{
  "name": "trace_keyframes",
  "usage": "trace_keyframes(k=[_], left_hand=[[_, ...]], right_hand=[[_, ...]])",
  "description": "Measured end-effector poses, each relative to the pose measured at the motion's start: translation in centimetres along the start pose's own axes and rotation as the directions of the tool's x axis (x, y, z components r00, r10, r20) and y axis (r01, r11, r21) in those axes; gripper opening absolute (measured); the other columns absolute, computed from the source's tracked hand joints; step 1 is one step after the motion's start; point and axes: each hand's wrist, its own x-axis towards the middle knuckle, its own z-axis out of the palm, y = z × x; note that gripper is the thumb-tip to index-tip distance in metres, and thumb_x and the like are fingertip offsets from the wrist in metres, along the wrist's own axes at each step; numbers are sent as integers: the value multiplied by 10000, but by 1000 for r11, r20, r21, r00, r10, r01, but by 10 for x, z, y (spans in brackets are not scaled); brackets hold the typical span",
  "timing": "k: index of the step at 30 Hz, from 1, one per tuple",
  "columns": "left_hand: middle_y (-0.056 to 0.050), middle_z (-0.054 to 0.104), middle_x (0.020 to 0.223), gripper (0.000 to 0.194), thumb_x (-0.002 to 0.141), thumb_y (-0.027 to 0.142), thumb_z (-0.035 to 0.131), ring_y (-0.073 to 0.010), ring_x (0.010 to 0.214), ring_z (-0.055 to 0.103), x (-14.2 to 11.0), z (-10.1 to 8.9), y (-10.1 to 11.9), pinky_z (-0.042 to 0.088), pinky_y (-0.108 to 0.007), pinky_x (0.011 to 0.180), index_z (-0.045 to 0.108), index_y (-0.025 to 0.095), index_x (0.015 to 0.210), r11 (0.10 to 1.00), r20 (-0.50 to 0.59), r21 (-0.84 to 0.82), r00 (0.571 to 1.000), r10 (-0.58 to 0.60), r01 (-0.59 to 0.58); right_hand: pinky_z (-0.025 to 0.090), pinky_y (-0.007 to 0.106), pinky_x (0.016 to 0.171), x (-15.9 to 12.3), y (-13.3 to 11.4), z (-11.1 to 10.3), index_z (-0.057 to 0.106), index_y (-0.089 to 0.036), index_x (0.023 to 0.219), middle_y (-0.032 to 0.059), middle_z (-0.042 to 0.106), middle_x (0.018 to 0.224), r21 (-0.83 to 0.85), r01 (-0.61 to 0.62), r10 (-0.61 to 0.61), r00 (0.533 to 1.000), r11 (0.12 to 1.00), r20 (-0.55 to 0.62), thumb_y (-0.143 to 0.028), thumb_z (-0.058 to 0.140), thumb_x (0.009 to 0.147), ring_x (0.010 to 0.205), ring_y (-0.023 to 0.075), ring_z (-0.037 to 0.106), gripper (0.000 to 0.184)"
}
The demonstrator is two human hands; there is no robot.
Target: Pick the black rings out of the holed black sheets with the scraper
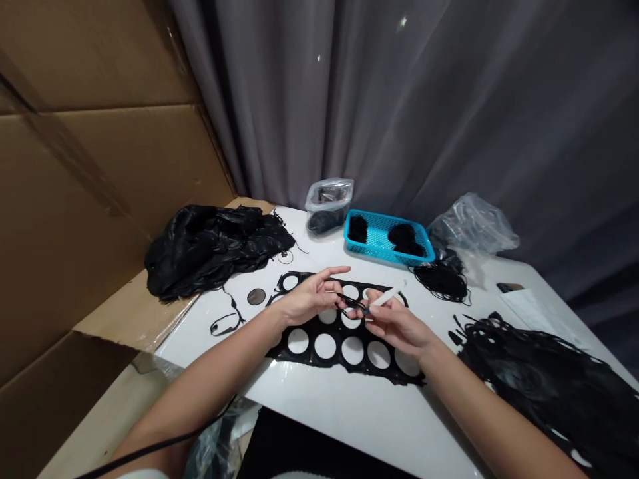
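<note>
My left hand (315, 297) pinches a small bunch of thin black rubbery rings (352, 303), its index finger stretched out above them. In my right hand (399, 324) is a slim white-handled tool (389, 293), held like a pen; its working end meets the rings and is too small to make out. Both hands are above a black rubbery sheet (312, 358) with rows of round holes, through which the white table shows. Part of the sheet is hidden behind my hands and wrists.
A black heap of sheets (210, 249) lies left, beside a cardboard wall (94, 173). At the back stand a clear tub (328, 209) and a blue basket (372, 251) holding black bundles. Black loops (442, 283) and a pile of black scraps (544, 379) lie right.
</note>
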Motion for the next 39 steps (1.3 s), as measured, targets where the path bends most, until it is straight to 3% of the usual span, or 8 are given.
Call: trace_keyframes(k=[2,6,13,17,20,29,35,39], left_hand=[[-1,564,880,713,788,302,801,-124,761,623,2,3,-5,486,-301,807,475,249,1420,1000,-2,2,1000,-21,21],[-7,564,845,543,891,302,635,-145,736,634,13,4,-17,524,-318,758,469,187,1395,892,-186,451,981,56,35],[-84,631,1062,149,889,226,611,-254,1052,594,-40,-1,-32,438,-454,1011,669,186,1021,601,-309,792,921,239,110],[-144,534,1417,354,949,247,566,-318,1327,484,-82,6,-56,375,-513,1111,592,173,1295,-82,-60,993,970,235,81],[-133,474,1496,443,979,303,541,-320,1418,388,-93,8,-68,318,-520,1163,514,161,1398,-287,8,956,973,229,60],[-96,465,1512,433,1000,332,499,-291,1430,381,-95,10,-69,308,-513,1172,508,200,1412,-306,4,950,973,230,68],[-107,465,1510,429,981,311,534,-307,1424,389,-95,11,-69,316,-521,1166,525,187,1392,-297,11,953,975,223,57],[-102,455,1519,431,977,298,540,-315,1436,368,-94,10,-66,316,-535,1166,521,187,1394,-284,-1,957,980,200,59]], right_hand=[[279,175,423,-1,9,0,481,-217,738,22,595,810,70,25,-29,998,997,58,-326,854,696,776,154,604,391],[213,163,359,9,16,2,489,-220,722,37,614,850,114,-12,-2,992,993,126,-335,860,679,716,137,559,390],[417,231,571,34,25,-5,533,-205,694,30,666,864,-231,74,-143,945,970,-295,-366,822,705,738,135,562,330],[450,311,740,30,50,0,555,-215,723,25,688,876,-625,73,-235,955,777,-181,-363,689,824,806,179,598,223],[456,333,805,25,61,9,568,-222,743,22,699,892,-764,112,-255,964,636,-71,-316,610,869,874,199,624,162],[456,373,843,25,64,11,556,-236,766,32,685,903,-895,191,-323,945,404,55,-259,555,917,901,218,622,153],[436,380,772,26,69,10,546,-258,790,59,648,856,-945,311,-379,890,99,253,-213,498,928,827,244,566,153],[396,399,793,45,36,-16,517,-250,771,93,619,834,-987,162,-556,821,5,132,-222,431,928,833,273,539,181]])
